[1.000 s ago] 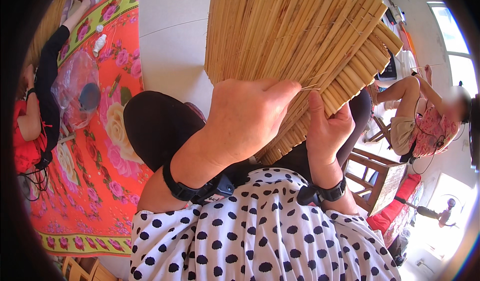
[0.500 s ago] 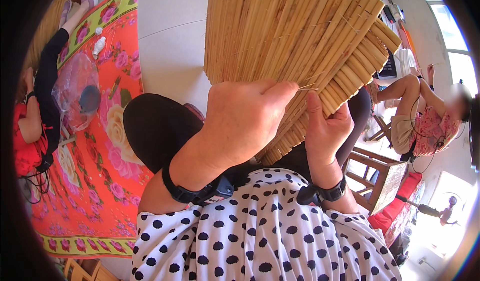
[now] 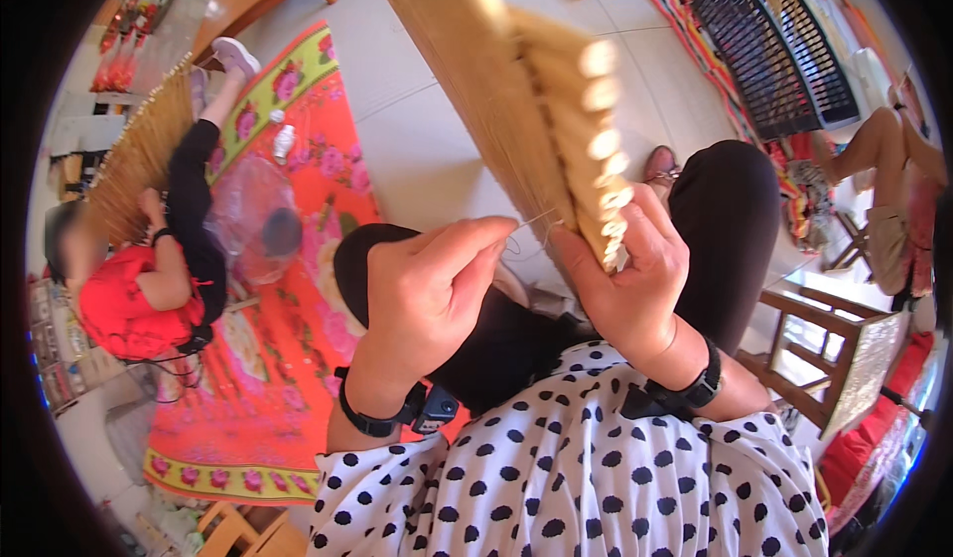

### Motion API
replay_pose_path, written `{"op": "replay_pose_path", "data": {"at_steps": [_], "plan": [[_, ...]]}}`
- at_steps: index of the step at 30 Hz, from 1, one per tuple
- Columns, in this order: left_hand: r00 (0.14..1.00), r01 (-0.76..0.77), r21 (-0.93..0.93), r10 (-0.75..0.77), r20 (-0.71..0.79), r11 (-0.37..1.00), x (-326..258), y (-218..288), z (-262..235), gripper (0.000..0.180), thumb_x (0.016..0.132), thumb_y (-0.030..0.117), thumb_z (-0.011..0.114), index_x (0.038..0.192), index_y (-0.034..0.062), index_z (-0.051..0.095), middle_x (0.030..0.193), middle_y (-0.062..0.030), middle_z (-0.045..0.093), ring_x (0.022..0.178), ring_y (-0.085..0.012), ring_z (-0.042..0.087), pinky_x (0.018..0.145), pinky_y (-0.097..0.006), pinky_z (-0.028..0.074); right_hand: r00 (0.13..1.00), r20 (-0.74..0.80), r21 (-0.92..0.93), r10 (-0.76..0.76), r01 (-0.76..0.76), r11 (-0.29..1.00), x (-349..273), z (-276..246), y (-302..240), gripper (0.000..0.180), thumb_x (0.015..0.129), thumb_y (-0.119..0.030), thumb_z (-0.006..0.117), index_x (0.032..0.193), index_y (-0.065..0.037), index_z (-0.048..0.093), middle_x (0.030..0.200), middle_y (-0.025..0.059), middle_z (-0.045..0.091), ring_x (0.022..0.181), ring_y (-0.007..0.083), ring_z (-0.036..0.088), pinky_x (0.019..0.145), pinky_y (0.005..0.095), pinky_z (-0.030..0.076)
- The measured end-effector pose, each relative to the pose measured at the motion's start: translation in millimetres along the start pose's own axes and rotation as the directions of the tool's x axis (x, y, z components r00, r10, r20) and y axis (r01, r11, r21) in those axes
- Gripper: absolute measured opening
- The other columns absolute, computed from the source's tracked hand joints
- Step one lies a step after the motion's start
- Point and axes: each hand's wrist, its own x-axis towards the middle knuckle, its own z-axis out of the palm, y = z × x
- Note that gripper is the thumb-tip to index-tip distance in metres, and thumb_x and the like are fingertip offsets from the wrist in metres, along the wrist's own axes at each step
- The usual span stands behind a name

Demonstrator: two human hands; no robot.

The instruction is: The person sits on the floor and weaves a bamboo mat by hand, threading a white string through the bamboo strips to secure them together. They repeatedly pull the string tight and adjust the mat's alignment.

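Reed mat (image 3: 536, 110), straw-coloured and stood partly on its edge, rises just ahead of the seated person, and from where I stand its long axis seems to run from their right hand (image 3: 635, 279) out toward their 11 o'clock. Its row of pale cut ends (image 3: 606, 145) faces their 1 o'clock, the upper part blurred. That right hand is the nearer one, clasping the lower corner, thumb on the left face and fingers round the cut ends. Their left hand (image 3: 422, 284) stays clear of the reeds; thumb and forefinger pinch a fine thread (image 3: 533, 221), or maybe a needle, I can't tell which, that reaches toward 3 o'clock and the mat's low end, just beside the right thumb. Below, at 6 o'clock, spreads the polka-dot top (image 3: 556, 458), with the dark-clad right knee (image 3: 735, 209) at 2 o'clock. Farther out, a red flowered cloth (image 3: 298, 358) covers the floor at 9 o'clock, a clear plastic bag (image 3: 238, 219) lying on it, and beyond sits a co-worker in red (image 3: 139, 299). A black crate (image 3: 745, 51) leans at 1 o'clock, and a wooden stool (image 3: 852, 358) stands near 3 o'clock.
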Motion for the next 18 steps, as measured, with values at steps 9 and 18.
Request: {"op": "replay_pose_path", "data": {"at_steps": [9,18], "plan": [[0.965,0.238,0.115,-0.248,0.085,0.964,-31,6,-31,0.015,0.088,0.002,0.069,0.102,-0.0018,0.069,0.080,-0.0053,0.068,0.066,-0.0124,0.059,0.063,-0.027,0.045,0.971,0.234,0.411,-0.055,-0.048,0.910,-9,7,3,0.066,0.057,0.001,0.080,0.121,0.000,0.065,0.108,0.0134,0.062,0.092,0.0312,0.063,0.078,0.0373,0.055],[0.984,0.162,0.281,-0.177,0.029,0.946,-55,-8,-47,0.033,0.082,0.010,0.076,0.114,0.0029,0.070,0.120,-0.0108,0.069,0.114,-0.0274,0.063,0.101,-0.040,0.046,0.948,0.299,0.628,-0.108,-0.110,0.770,-13,16,15,0.074,0.057,0.001,0.078,0.129,-0.001,0.062,0.112,0.0136,0.057,0.097,0.0297,0.060,0.082,0.0365,0.053]]}}
